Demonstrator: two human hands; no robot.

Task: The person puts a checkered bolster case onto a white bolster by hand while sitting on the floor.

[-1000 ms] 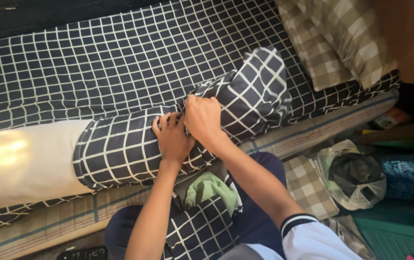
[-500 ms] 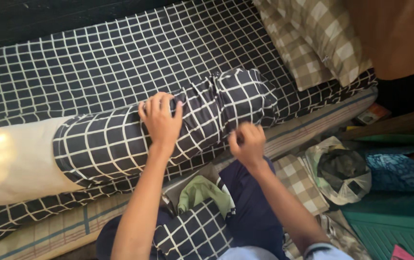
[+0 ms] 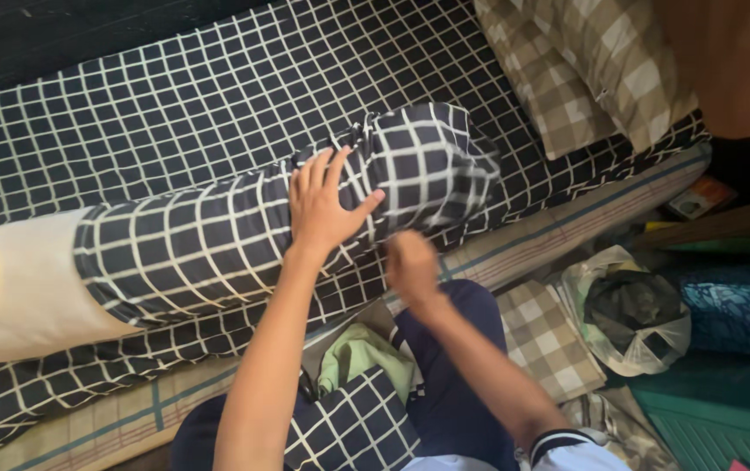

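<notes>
Dark bedding in a white grid check covers the mattress (image 3: 174, 96), whose striped edge (image 3: 567, 222) runs along the near side, with little free room between it and the person's knees. Lying lengthwise near that edge is a long bolster (image 3: 8, 288), its cream body bare at the far left, the rest inside a matching checked cover (image 3: 218, 235) bunched at the right end. The left hand (image 3: 322, 205) lies flat on the cover, fingers spread, gripping nothing. The right hand (image 3: 411, 266) hangs blurred just below the cover's end; whether it holds anything cannot be told. A beige checked pillow (image 3: 584, 70) lies top right. On the floor at right sits a pale plastic bag (image 3: 632, 314) with dark contents.
</notes>
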